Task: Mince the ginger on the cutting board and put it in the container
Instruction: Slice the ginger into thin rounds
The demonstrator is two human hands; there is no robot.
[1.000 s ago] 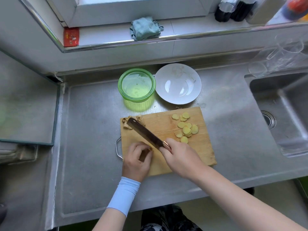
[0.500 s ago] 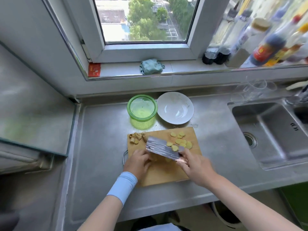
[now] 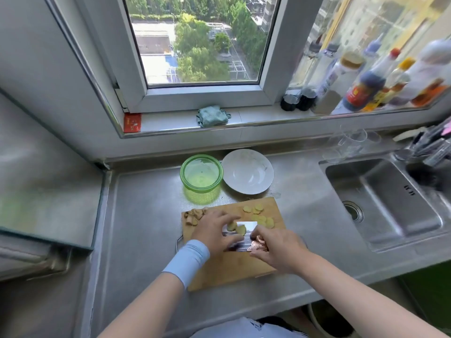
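A wooden cutting board (image 3: pixel 231 272) lies on the steel counter in front of me. Yellow ginger slices (image 3: pixel 256 211) are scattered on its far right part, and brownish ginger trimmings (image 3: pixel 192 215) sit at its far left corner. My right hand (image 3: pixel 280 250) grips the copper handle of a knife (image 3: pixel 249 228), whose wide blade is turned flat side up over the board. Two ginger slices stick to the blade. My left hand (image 3: pixel 214 230) reaches over the blade, with fingers and thumb spread beside those slices. A green glass container (image 3: pixel 181 175) stands just behind the board.
A white plate (image 3: pixel 247 172) sits right of the container. A sink (image 3: pixel 390 203) lies to the right, with clear glasses (image 3: pixel 351 142) behind it. Bottles (image 3: pixel 366 89) and a folded cloth (image 3: pixel 212 115) are on the window sill. A raised grey surface (image 3: pixel 48 203) is at the left.
The knife went from cutting edge down to flat side up. My left hand left the ginger piece on the board and came onto the blade. The view tilted up toward the window.
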